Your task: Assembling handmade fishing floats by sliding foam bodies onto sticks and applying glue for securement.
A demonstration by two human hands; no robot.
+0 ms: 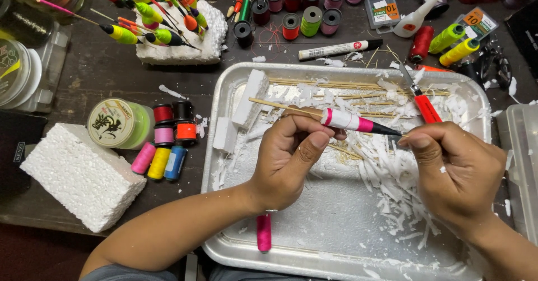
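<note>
A handmade fishing float (353,122), white body with pink bands and a black tip on a thin wooden stem, is held over the middle of a metal tray (336,225). The left hand (288,160) is closed around the float's white end, thumb pressed up against it, stem sticking out toward the tray's left side. The right hand (457,171) is pinched shut at the float's black tip, thumb and forefinger together; what exactly sits between the fingertips cannot be told. White foam shavings (386,180) are scattered across the tray, thickest at centre and right. Bamboo skewers (336,84) lie along the tray's far edge, two small foam blocks (249,98) near its far left corner, and a red-handled craft knife (423,101) toward the far right. A pink thread spool (264,231) lies at the tray's near edge under the left wrist. On the table left of the tray, small thread spools (165,141) are clustered beside a fishing line reel (117,123), with a large foam block (81,174) at the table's near left. Finished floats (159,20) are stuck in a foam base at the far left.
</note>
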